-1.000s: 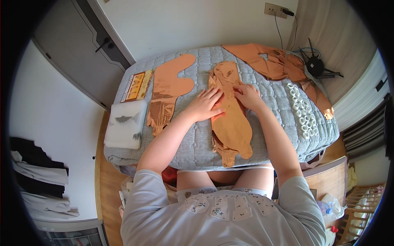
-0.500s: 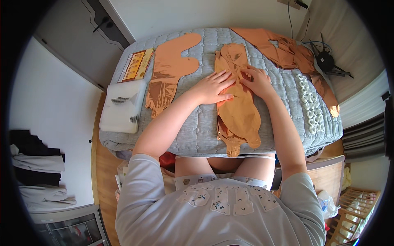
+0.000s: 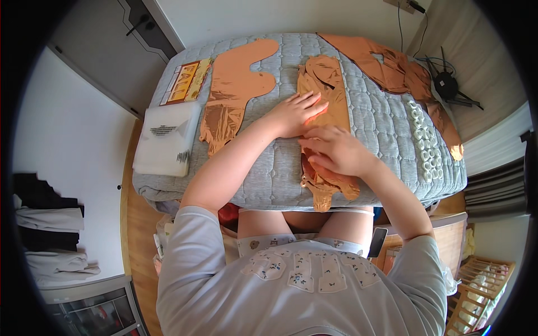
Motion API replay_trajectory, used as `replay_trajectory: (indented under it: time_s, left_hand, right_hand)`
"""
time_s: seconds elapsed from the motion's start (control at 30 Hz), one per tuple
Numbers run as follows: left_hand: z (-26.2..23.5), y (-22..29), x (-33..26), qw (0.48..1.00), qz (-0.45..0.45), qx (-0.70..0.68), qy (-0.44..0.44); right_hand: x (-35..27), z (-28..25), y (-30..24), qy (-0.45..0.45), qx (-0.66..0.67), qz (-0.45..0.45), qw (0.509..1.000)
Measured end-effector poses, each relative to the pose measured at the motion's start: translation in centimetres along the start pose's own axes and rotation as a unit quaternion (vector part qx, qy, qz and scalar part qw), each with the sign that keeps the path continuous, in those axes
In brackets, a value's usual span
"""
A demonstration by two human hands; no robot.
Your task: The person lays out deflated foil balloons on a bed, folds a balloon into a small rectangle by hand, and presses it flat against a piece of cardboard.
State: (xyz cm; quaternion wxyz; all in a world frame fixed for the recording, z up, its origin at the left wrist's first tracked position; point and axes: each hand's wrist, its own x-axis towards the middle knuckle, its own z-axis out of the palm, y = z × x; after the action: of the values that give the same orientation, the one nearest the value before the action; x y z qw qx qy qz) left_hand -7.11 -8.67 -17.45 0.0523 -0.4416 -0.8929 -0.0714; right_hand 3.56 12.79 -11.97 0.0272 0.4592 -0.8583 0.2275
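Copper-coloured foil, a long middle piece [image 3: 337,105], lies on the quilted bed [image 3: 274,175] before the seated person. From where I stand, the left hand [image 3: 300,114] presses flat, fingers slightly apart; the right hand [image 3: 339,150] curls over the nearer part, but I can't tell whether its fingers pinch anything. I'd judge this piece partly doubled over, its near end crumpled and not yet neat. Another foil sheet [image 3: 232,81] to the left and a larger foil sheet [image 3: 386,71] to the right lie spread out, untouched.
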Motion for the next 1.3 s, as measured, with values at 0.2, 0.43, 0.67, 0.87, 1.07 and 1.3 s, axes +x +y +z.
replay_trajectory:
  time_s: [0.2,0.43,0.67,0.87,1.07,1.3]
  left_hand:
    - [0.0,0.3,0.1,1.000,-0.009,0.000,0.001]
    - [-0.9,-0.5,1.0,1.000,0.006,-0.007,0.003]
    - [-0.5,-3.4,2.3,0.976,-0.029,-0.143,0.162]
    - [-1.0,-3.2,2.3,0.974,-0.110,-0.030,0.194]
    - [-1.0,-4.4,2.7,0.981,-0.117,-0.012,0.156]
    - [-1.6,-6.9,3.2,0.988,-0.114,-0.037,0.097]
  right_hand:
    - [-1.9,1.6,0.4,-0.073,-0.022,0.014,0.997]
    - [-2.2,2.2,0.8,-0.061,-0.053,-0.011,0.997]
    - [-2.3,2.4,0.6,-0.051,-0.045,-0.022,0.997]
    - [-2.8,2.5,0.9,-0.053,-0.040,-0.009,0.998]
    - [-2.8,2.4,1.0,-0.064,-0.043,-0.001,0.997]
    - [-2.5,2.3,0.8,-0.064,-0.046,-0.004,0.997]
